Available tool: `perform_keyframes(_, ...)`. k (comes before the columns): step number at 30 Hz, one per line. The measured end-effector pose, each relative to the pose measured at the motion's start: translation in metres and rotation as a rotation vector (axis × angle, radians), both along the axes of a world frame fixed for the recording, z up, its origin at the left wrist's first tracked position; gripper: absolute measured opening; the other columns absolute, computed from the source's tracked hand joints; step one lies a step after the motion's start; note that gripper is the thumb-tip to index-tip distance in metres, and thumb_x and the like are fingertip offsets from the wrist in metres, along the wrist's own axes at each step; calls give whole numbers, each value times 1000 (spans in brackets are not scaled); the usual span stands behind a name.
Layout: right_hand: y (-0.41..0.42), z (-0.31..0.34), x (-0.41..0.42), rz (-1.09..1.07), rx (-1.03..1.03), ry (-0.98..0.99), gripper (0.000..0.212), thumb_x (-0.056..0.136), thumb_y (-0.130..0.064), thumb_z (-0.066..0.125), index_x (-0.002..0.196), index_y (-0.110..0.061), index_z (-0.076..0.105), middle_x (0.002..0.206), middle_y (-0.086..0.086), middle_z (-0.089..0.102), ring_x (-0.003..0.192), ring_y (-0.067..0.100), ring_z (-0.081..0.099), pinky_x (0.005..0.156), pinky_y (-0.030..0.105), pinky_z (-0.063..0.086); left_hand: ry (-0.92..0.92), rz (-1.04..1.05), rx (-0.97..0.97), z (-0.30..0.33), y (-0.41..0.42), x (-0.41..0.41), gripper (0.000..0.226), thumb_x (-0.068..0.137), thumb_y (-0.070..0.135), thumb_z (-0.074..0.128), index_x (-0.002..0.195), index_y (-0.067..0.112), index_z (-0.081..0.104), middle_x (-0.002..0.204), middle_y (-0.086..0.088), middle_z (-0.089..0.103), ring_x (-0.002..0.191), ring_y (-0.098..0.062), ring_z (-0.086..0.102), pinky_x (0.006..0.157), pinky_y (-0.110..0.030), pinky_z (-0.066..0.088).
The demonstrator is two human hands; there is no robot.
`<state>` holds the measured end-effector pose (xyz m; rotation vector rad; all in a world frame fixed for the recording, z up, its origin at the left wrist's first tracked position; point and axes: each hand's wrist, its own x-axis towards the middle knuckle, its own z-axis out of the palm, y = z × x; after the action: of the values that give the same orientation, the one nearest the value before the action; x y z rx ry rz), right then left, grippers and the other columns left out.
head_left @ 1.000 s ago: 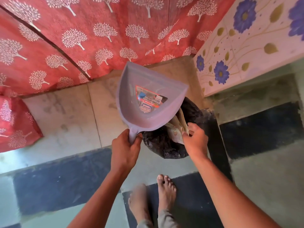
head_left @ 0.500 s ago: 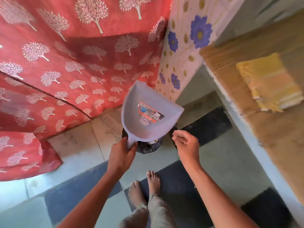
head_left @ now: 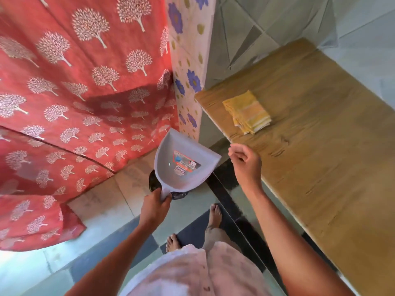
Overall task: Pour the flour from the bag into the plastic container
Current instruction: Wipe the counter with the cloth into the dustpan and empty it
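My left hand (head_left: 155,207) grips the handle of a pale lilac plastic dustpan (head_left: 183,167), held up with its empty scoop facing me and a label stuck inside. Beneath the dustpan a black bag (head_left: 154,183) sits on the floor, mostly hidden by the pan. My right hand (head_left: 245,162) is raised to the right of the dustpan with its fingers curled, holding nothing. No flour bag and no plastic container are in view.
A wooden counter (head_left: 320,146) runs along the right with a folded yellow cloth (head_left: 246,112) on it. A red tree-print curtain (head_left: 74,92) hangs at the left. A flower-patterned wall panel (head_left: 188,60) stands behind. My bare feet (head_left: 214,216) stand on the checkered floor.
My right hand let go of what it held at the black bag and rose to counter height. The view swung up and right, bringing the counter and yellow cloth in.
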<state>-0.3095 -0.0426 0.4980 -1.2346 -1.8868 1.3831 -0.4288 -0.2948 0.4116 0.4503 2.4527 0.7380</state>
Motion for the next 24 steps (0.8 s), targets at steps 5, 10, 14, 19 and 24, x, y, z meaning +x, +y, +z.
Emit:
perform_keyframes(5, 82, -13, -15, 89, 334, -282, 32, 88, -22, 68, 119, -17, 64, 119, 4, 63, 111, 21, 59, 93, 46, 55, -8, 17, -20, 1, 34, 1, 22, 90, 22, 69, 75, 8, 60, 69, -10, 66, 66, -36, 60, 58, -35, 42)
perform_keyframes(10, 145, -23, -45, 275, 746, -759, 69, 82, -65, 56, 144, -40, 37, 161, 13, 21, 146, 42, 23, 108, 61, 32, -2, 9, -46, -1, 70, 2, 20, 88, 20, 70, 73, 13, 60, 71, -11, 69, 63, -33, 60, 57, -39, 48)
perform_keyframes(14, 173, -24, -68, 493, 726, -873, 78, 80, -55, 64, 149, -41, 29, 151, 14, 33, 131, 43, 36, 98, 55, 42, 5, -7, -51, -7, 94, 2, 16, 87, 15, 71, 75, 14, 61, 74, -11, 71, 60, -28, 58, 57, -35, 46)
perform_keyframes(19, 195, -12, -76, 491, 765, -829, 38, 89, -17, 60, 127, -17, 60, 134, 18, 50, 110, 43, 52, 84, 47, 50, -8, -77, -28, -11, 112, 8, 10, 87, 15, 73, 79, 10, 70, 70, -4, 71, 57, -18, 61, 53, -31, 47)
perform_keyframes(24, 260, 9, -9, 150, 936, -738, 39, 81, -11, 65, 120, -17, 64, 117, 16, 59, 99, 37, 57, 72, 43, 50, -11, -181, -22, -8, 131, 6, 11, 86, 17, 76, 77, 14, 71, 68, 3, 68, 57, -10, 59, 54, -33, 48)
